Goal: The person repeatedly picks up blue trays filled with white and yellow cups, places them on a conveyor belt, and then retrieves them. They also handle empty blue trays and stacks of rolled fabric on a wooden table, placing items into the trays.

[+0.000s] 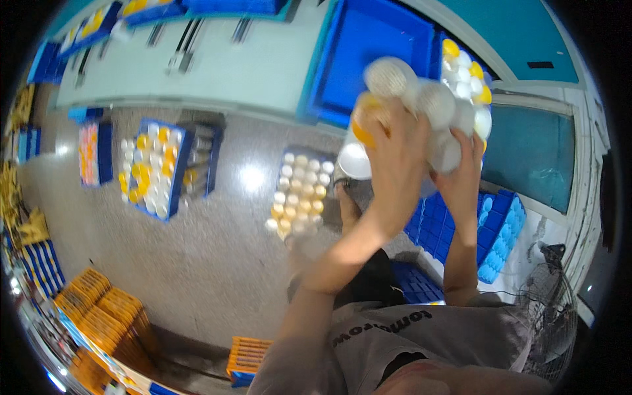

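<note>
Left hand [401, 150] arched, gripping rounded pieces [437, 105]; right hand [461, 183] upright, also gripping.

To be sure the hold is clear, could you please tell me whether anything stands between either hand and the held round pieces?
Nothing visible does: the left hand is directly on a yellow piece, and the right hand against a white piece.

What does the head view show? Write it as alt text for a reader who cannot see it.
A person's left hand and right hand hold a cluster of rounded white and yellow pieces, slightly blurred, near a blue tray. Similar pieces sit in blue crates on the grey floor.
</note>
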{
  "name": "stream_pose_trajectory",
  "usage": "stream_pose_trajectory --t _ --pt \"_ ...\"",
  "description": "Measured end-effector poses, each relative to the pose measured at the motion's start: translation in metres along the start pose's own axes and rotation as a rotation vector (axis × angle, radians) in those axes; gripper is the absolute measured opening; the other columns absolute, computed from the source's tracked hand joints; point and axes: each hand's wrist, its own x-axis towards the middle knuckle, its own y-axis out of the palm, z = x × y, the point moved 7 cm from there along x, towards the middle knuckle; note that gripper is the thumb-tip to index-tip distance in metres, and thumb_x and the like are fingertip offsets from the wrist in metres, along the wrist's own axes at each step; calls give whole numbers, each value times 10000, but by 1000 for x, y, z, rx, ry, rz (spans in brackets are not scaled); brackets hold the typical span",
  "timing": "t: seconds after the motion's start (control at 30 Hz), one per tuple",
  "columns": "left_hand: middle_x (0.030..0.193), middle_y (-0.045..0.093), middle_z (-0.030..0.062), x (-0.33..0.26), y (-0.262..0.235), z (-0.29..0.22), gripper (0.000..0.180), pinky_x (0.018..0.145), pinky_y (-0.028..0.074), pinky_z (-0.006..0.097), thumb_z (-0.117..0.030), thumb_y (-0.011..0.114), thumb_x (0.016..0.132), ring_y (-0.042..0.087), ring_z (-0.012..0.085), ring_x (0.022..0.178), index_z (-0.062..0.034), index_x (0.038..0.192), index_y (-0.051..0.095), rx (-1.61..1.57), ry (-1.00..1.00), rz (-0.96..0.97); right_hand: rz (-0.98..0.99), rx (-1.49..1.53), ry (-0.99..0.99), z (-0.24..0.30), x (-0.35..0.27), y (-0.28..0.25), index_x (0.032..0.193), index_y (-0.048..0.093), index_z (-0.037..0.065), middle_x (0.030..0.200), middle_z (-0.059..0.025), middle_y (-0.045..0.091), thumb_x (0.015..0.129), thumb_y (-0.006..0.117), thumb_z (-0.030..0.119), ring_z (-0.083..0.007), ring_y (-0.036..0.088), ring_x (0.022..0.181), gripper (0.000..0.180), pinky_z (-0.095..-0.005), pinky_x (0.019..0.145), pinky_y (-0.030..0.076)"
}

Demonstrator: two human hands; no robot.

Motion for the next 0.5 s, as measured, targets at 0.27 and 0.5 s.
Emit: stream_pose_trajectory --t 0.27,0.5 --pt "1429 409 188 -240 38 142 351 752 581 495 -96 573 862 524 402 1113 -122 1211 591 89 -508 537 521 75 135 -26 -195 184 1328 499 121 1410 -237 374 544 846 13 -434 371 1334 864 -461 1097 362" --pt "1414 411 194 -340 201 377 428 798 578 447 -61 578 838 537 418 1106 -172 1252 591 265 -434 487 527 136 136 -112 -220 493 1350 446 108 1403 -238 361 619 855 157 -412 335 1356 839 -456 1106 343"
